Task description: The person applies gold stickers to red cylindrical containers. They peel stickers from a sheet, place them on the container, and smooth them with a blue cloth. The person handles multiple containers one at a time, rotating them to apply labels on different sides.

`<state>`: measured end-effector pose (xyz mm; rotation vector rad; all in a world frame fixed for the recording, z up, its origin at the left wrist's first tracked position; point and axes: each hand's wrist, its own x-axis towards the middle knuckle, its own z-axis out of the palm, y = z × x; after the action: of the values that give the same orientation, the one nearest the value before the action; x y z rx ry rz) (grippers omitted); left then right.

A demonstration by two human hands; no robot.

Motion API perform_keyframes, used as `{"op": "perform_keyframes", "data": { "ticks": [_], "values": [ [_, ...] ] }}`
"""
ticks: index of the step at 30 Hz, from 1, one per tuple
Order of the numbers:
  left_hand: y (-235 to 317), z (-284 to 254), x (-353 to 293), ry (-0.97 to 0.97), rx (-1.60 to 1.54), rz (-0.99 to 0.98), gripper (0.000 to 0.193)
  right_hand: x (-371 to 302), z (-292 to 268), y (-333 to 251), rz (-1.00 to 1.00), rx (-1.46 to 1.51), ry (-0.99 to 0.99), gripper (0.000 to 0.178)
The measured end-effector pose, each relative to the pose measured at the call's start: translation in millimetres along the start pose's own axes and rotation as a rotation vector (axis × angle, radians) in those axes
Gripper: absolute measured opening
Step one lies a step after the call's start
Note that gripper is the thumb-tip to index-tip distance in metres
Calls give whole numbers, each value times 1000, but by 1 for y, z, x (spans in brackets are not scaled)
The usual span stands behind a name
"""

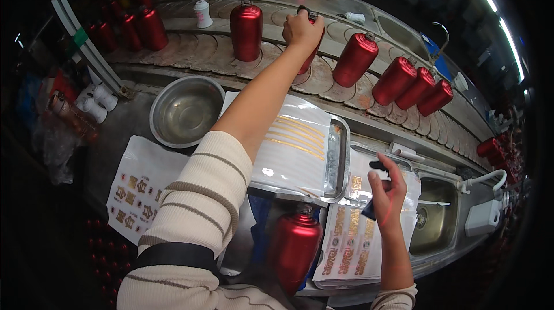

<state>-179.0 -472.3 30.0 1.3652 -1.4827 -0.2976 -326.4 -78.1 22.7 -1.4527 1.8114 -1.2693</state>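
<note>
1. The left hand (303, 32) stretches to the slatted conveyor (274, 74), fingers closed around the top of a red bottle (312, 57), which stands mostly hidden beneath it.
2. The right hand (388, 197) is half curled, thumb and forefinger bent, and seems to grip a dark flat piece (368, 212) against the palm; its exact kind is unclear.
3. Beyond and either side of the left hand, more red bottles (355, 59) line the conveyor. Their visible faces look plain, so decorating appears unfinished there; their far sides cannot be judged.
4. Between the hands, nearer the body, a large red bottle (295, 243) shows no decal on its visible side.
5. Left of the right hand, gold strips (297, 137) lie on a sheet in a metal tray (344, 163); below that hand, a decal sheet (352, 241) carries many prints. Much material seems left to apply.
</note>
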Motion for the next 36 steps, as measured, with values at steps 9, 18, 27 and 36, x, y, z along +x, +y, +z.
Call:
{"op": "perform_keyframes", "data": {
  "ticks": [9,18,27,36],
  "values": [
    [-7,-51,13,679,426,487,73,236,-1,8,-90,-635,356,108],
    [-12,-5,7,152,-34,98,44,327,-38,47,197,-751,338,102],
    [31,1,-19,-157,-70,3,60,298,-80,43,202,-870,295,87],
    [-39,-53,40,405,89,304,58,309,-150,82,229,-895,208,91]
  ]
}}
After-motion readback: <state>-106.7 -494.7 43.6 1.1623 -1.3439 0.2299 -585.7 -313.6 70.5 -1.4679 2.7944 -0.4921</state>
